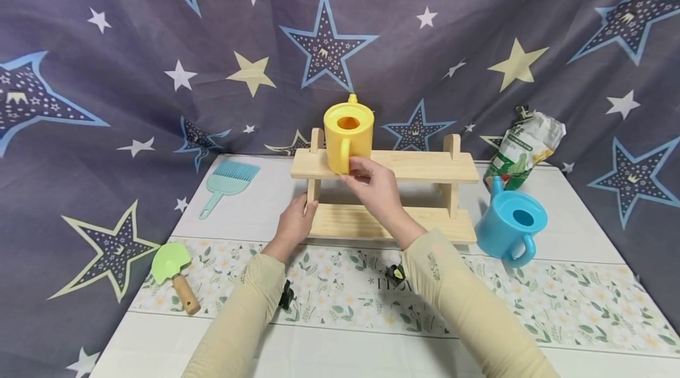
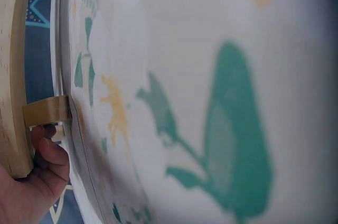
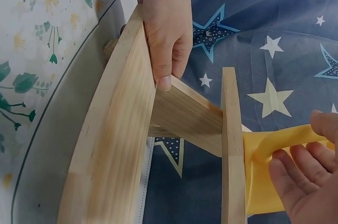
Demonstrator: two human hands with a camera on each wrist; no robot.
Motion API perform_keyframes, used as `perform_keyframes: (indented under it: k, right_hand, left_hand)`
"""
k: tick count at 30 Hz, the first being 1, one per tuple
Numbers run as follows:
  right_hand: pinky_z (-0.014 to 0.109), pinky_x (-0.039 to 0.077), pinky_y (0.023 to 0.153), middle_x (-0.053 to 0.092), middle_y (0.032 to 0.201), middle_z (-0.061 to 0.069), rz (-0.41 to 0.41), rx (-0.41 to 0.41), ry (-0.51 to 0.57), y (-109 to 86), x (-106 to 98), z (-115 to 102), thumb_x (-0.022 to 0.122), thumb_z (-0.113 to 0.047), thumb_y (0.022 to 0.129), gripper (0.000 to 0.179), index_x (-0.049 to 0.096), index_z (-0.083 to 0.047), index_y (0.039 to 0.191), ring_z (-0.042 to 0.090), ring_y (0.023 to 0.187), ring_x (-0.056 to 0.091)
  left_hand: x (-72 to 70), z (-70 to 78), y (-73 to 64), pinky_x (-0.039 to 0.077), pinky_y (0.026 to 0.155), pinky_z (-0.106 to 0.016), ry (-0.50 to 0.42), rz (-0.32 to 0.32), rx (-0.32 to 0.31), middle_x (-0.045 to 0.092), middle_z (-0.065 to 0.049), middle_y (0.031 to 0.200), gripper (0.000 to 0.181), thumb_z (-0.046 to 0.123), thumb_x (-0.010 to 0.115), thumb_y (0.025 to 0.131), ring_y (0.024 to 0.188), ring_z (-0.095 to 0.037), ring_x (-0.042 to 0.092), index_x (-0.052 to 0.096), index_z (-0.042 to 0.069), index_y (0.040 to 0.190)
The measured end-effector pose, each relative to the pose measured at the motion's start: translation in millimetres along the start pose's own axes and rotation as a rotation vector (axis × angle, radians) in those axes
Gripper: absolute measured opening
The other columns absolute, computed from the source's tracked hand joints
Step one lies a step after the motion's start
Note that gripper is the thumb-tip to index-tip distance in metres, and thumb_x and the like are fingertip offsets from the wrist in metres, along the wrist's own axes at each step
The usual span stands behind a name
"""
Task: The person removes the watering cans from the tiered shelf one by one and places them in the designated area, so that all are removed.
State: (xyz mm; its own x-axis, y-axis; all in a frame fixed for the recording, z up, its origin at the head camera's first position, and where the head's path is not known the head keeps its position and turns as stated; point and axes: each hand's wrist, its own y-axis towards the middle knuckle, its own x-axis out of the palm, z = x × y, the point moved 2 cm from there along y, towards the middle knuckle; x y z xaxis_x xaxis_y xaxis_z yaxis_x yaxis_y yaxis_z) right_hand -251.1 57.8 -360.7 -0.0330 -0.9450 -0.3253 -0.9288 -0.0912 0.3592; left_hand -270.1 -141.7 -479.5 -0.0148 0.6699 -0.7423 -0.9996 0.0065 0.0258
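A two-tier wooden shelf [image 1: 393,222] stands at the middle of the table. My left hand [image 1: 296,220] grips the left end of its lower board, thumb on top, as the right wrist view shows. On the left part of the upper board sits a yellow watering can [image 1: 363,136], spout toward the backdrop and handle toward me. My right hand [image 1: 376,188] holds that handle, fingers curled around it in the right wrist view. The left wrist view catches the left hand [image 2: 50,176] at the board's edge, beside a wooden support [image 2: 47,110].
Right of the shelf stands a blue watering can [image 1: 504,224], with a clipped bag [image 1: 523,150] behind it. To the left lie a light-blue brush [image 1: 228,182] and a green trowel with a wooden handle [image 1: 185,294]. A star-patterned cloth [image 1: 340,23] hangs behind the table.
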Motion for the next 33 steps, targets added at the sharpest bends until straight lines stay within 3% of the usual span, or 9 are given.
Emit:
perform_keyframes:
  k: [13,22,33]
  right_hand:
    - [0.026,0.056,0.081,0.072,0.102,0.009,0.035,-0.015,-0.058,2.3,4.2,-1.5,0.077,-0.011,0.086,0.029,0.071,-0.004,0.114,0.019,0.093,0.069]
    - [0.027,0.056,0.08,0.073,0.097,0.008,0.035,-0.036,-0.125,3.3,2.6,-6.2,0.075,-0.009,0.087,0.025,0.072,-0.005,0.112,0.019,0.089,0.069]
    - [0.023,0.056,0.08,0.073,0.104,0.01,0.04,-0.063,-0.115,0.2,-0.3,-2.3,0.071,-0.006,0.089,0.027,0.07,-0.005,0.115,0.019,0.092,0.07]
  left_hand:
    - [1.9,0.9,-1.2,0.042,0.104,-0.05,0.0,-0.016,-0.021,0.051,-0.016,0.135,0.05,0.036,0.042,0.105,0.123,-0.033,0.053,0.043,0.006,0.144]
    - [1.6,-0.8,-1.0,0.041,0.104,-0.051,-0.003,0.002,-0.002,0.051,-0.017,0.136,0.05,0.036,0.042,0.105,0.125,-0.034,0.051,0.044,0.005,0.144]
    - [1.4,-2.2,0.4,0.04,0.105,-0.051,0.004,-0.002,-0.001,0.051,-0.017,0.136,0.051,0.036,0.042,0.105,0.125,-0.035,0.051,0.042,0.004,0.144]
